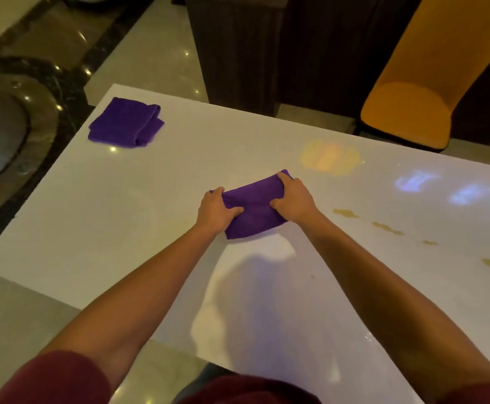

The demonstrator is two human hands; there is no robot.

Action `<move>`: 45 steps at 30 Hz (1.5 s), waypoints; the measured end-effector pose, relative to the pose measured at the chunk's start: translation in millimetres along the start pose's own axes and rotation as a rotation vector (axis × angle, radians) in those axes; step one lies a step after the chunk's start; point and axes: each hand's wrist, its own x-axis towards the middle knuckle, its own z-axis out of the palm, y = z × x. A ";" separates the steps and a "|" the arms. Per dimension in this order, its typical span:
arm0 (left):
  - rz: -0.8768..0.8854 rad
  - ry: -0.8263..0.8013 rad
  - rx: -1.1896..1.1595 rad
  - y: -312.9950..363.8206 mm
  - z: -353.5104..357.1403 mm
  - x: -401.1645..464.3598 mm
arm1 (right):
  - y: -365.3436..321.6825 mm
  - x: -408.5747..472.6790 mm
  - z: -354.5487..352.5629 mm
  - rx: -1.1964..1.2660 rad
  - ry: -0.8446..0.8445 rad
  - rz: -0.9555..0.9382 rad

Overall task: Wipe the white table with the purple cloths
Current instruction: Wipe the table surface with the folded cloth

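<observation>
Dark red sleeves (63, 377) frame both forearms. The left hand (216, 209) and right hand (294, 201) grip opposite ends of a folded cloth (252, 209) mid-table (121, 214). Soft and light, it probably handles best pinched by its ends. A second cloth (126, 123) lies far left; brownish spills (383, 227) lie to the right.

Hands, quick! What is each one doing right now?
Left hand: closed on the left end of the purple cloth.
Right hand: closed on the right end of the same cloth.

Glossy marble floor (156, 53), orange chair (412, 112)
</observation>
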 end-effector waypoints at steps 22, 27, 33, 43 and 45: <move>-0.039 0.341 0.469 -101.5 52.2 48.1 | -14.1 110.8 110.7 -0.401 0.293 -0.120; -0.028 0.408 0.460 -105.9 57.4 51.4 | -24.9 161.8 101.9 -0.368 0.317 -0.158; -0.042 0.394 0.473 -97.3 54.3 43.2 | 28.1 94.0 99.5 -0.442 0.278 -0.230; -0.025 0.369 0.377 8.0 132.5 15.2 | 167.1 -33.2 69.2 -0.499 0.204 -0.154; -0.119 0.403 0.343 10.0 148.6 19.7 | 164.0 -14.0 63.2 -0.507 0.232 -0.181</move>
